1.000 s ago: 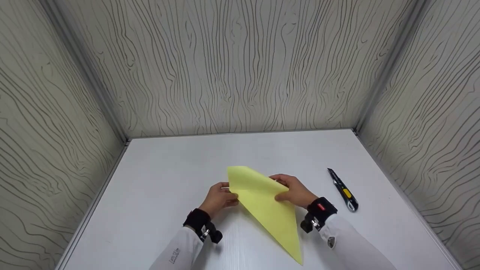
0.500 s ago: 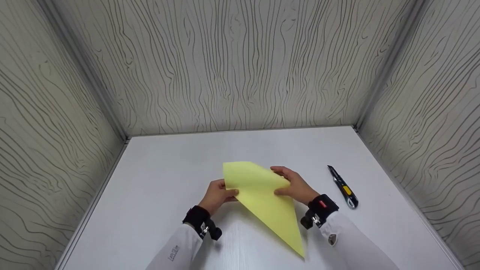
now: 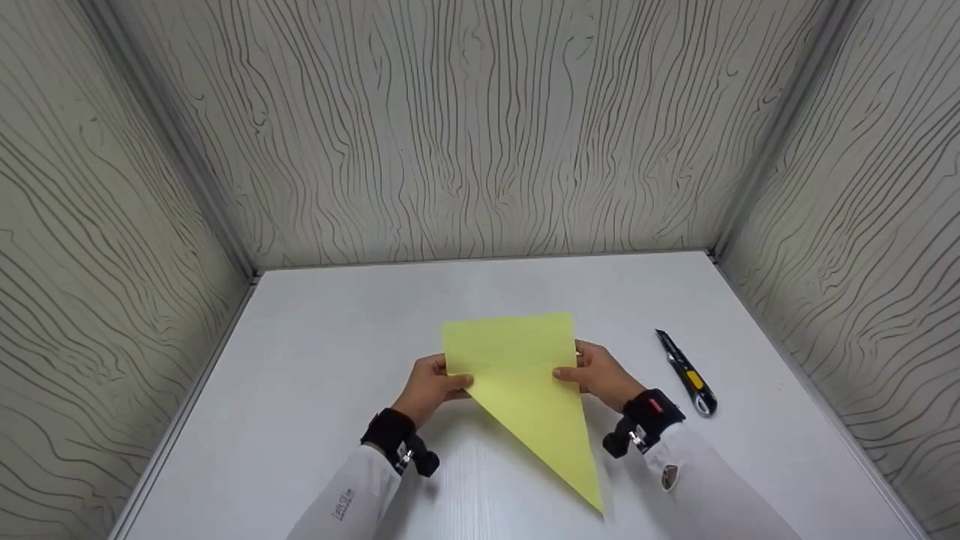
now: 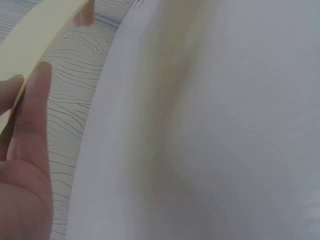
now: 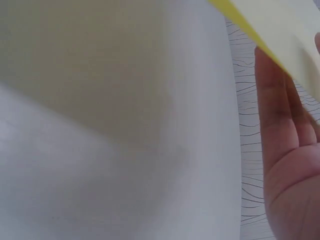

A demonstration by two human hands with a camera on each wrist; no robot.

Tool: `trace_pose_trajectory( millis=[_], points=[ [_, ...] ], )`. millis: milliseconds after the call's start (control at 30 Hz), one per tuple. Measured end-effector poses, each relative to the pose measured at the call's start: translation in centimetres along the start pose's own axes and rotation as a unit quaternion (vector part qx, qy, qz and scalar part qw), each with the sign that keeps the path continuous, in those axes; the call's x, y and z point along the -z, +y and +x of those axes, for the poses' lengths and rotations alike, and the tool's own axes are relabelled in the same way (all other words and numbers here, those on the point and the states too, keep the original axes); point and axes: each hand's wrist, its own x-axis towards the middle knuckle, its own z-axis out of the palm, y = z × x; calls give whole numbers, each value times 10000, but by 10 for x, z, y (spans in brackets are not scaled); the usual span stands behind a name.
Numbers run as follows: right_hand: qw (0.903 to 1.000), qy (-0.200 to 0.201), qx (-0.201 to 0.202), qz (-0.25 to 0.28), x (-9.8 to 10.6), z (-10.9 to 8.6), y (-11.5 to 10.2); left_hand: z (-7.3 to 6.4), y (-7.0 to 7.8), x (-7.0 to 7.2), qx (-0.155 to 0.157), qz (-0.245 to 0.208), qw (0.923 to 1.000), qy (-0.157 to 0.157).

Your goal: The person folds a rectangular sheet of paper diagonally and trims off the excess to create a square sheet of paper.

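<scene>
A sheet of yellow paper (image 3: 517, 375) is held up over the white table, its outline straight at the top and running down to a sharp point at the lower right. My left hand (image 3: 429, 388) pinches its left edge, thumb in front and fingers behind. On the opposite edge my right hand (image 3: 606, 376) pinches it the same way. In the left wrist view the paper (image 4: 35, 37) passes between thumb and fingers of the left hand (image 4: 27, 150). The right wrist view has the paper (image 5: 280, 35) against the fingers of the right hand (image 5: 290, 145).
A black and yellow box cutter (image 3: 687, 373) lies on the white table (image 3: 330, 337) to the right of the right hand. Wood-grain patterned panels (image 3: 480, 135) stand at the back and on both sides.
The paper's upper right part, curled over earlier, now lies flat with its corner showing. My right hand has shifted slightly down and right along the edge; the left hand has stayed nearly in place.
</scene>
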Motion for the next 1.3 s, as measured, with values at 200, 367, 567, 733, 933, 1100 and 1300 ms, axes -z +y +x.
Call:
trace_pose_trajectory(
  millis=[200, 367, 567, 733, 933, 1100, 1300],
  points=[
    [9971, -552, 102, 522, 3, -4, 4, -1, 0, -1, -7, 49, 10000, -67],
    [9950, -753, 150, 645, 4, -6, 3, -2, 0, 2, 80, 93, 9998, -154],
    [9921, -944, 262, 783, 6, -7, 2, -3, 2, 8, 384, 77, 9976, -578],
    [9903, -1038, 306, 873, 6, -7, 2, -4, 3, 13, 471, 188, 9952, -841],
    [9878, -1130, 309, 1029, 7, -6, 3, -6, 4, 17, 442, -57, 9931, -1087],
    [9851, -1226, 446, 1122, 8, -6, 3, -6, 6, 20, 388, -362, 9903, -1281],
    [9830, -1300, 551, 1175, 9, -8, 0, -7, 7, 24, 223, -535, 9884, -1401]
  ],
)
